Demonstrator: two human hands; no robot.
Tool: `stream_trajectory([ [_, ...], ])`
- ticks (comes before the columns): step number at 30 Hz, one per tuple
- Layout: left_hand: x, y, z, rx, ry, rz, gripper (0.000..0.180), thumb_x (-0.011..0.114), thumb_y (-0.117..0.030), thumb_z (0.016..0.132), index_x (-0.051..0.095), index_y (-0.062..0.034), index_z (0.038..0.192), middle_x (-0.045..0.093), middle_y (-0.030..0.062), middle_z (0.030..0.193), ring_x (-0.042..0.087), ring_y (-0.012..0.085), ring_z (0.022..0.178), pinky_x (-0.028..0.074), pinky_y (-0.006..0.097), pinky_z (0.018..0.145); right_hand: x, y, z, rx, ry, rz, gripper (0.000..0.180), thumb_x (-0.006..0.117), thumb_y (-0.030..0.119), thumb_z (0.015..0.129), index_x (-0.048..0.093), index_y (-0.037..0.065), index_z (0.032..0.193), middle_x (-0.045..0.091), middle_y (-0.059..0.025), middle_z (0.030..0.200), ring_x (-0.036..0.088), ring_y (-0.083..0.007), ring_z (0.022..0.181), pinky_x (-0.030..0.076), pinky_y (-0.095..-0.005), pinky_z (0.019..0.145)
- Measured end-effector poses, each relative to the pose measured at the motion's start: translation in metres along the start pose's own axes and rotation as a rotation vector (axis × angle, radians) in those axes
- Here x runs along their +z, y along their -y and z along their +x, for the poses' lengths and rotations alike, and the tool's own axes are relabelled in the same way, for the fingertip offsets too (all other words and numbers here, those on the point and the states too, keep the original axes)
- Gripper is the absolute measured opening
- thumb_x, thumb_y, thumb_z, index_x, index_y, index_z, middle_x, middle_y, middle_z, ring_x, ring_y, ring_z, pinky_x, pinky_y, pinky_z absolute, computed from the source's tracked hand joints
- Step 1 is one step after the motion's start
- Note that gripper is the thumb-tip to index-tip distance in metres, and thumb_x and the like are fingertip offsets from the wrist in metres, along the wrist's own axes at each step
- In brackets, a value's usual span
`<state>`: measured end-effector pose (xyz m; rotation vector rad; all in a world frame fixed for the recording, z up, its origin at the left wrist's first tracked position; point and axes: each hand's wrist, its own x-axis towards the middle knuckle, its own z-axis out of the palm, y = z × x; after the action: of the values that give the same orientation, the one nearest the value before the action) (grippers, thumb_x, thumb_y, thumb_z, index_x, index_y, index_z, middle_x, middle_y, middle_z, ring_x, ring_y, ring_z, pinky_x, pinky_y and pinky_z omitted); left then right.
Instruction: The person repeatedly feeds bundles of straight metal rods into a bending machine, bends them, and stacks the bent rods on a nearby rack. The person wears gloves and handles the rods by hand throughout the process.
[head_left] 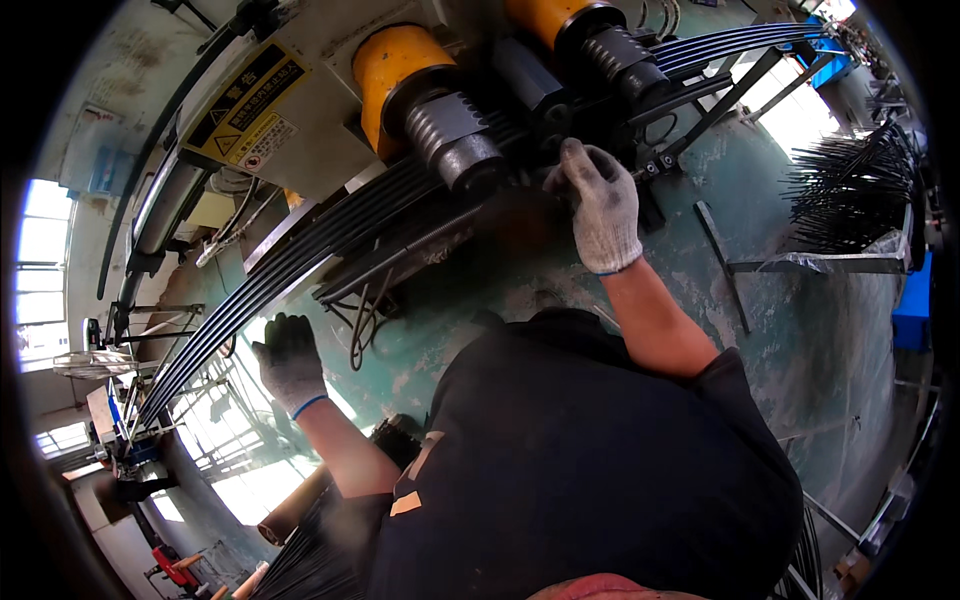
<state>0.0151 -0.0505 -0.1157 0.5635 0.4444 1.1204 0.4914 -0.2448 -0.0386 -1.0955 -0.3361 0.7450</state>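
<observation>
This was a metal workshop or factory hall — a heavy machine with yellow rollers (400,75) fed long dark rods (300,260), more rod bundles (850,190) lay around, and the green floor (800,330) was worn.

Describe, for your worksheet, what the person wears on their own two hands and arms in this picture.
Both hands wear knitted work gloves with a thin blue band at the cuff. The left hand has a dark, grimy glove; the right hand has a pale grey-white one, soiled at the fingertips. The forearms are bare below the short sleeves of a dark shirt. No watch or markings show.
</observation>
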Motion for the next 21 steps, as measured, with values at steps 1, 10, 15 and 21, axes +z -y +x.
stream_trajectory([
  [1, -0.003, -0.02, 0.005, -0.008, 0.21, -0.066, 0.057, 0.04, -0.052, 0.108, 0.058, 0.0006, 0.123, 0.058, 0.0197, 0.138, 0.05, 0.0388, 0.123, 0.03, 0.055, 0.118, -0.019, -0.025, 0.021, -0.027, -0.12, -0.015, 0.024, 0.068, 0.024, 0.1, 0.07, 0.0, 0.099, 0.07, -0.0037, 0.088, 0.06, -0.0111, 0.082, 0.047, -0.0264, 0.078],
  [10, 0.219, -0.09, 0.058, 0.544, -0.148, 0.423, 0.062, 0.055, -0.046, 0.105, 0.051, 0.006, 0.138, 0.057, 0.0267, 0.137, 0.056, 0.0436, 0.128, 0.039, 0.054, 0.117, -0.035, -0.049, 0.122, -0.021, -0.082, 0.349, 0.028, 0.071, 0.022, 0.098, 0.067, 0.005, 0.12, 0.07, -0.0055, 0.101, 0.068, -0.0175, 0.088, 0.056, -0.0307, 0.071],
  [15, 0.29, -0.121, 0.086, 0.54, -0.163, 0.642, 0.037, 0.059, -0.025, 0.105, 0.062, 0.0083, 0.12, 0.071, 0.0215, 0.109, 0.069, 0.0316, 0.108, 0.055, 0.046, 0.1, -0.009, -0.028, 0.144, 0.071, -0.154, 0.315, 0.026, 0.075, 0.02, 0.093, 0.068, 0.009, 0.116, 0.07, -0.007, 0.096, 0.071, -0.0232, 0.067, 0.056, -0.038, 0.048],
  [21, 0.396, -0.057, 0.081, 0.677, -0.199, 0.844, 0.027, 0.06, -0.014, 0.101, 0.068, 0.0057, 0.117, 0.074, 0.0175, 0.106, 0.073, 0.0267, 0.094, 0.062, 0.038, 0.083, -0.027, -0.051, 0.152, -0.153, -0.072, 0.122, 0.045, 0.081, 0.007, 0.085, 0.063, -0.002, 0.125, 0.069, -0.0099, 0.113, 0.066, -0.0189, 0.095, 0.055, -0.0345, 0.08],
])
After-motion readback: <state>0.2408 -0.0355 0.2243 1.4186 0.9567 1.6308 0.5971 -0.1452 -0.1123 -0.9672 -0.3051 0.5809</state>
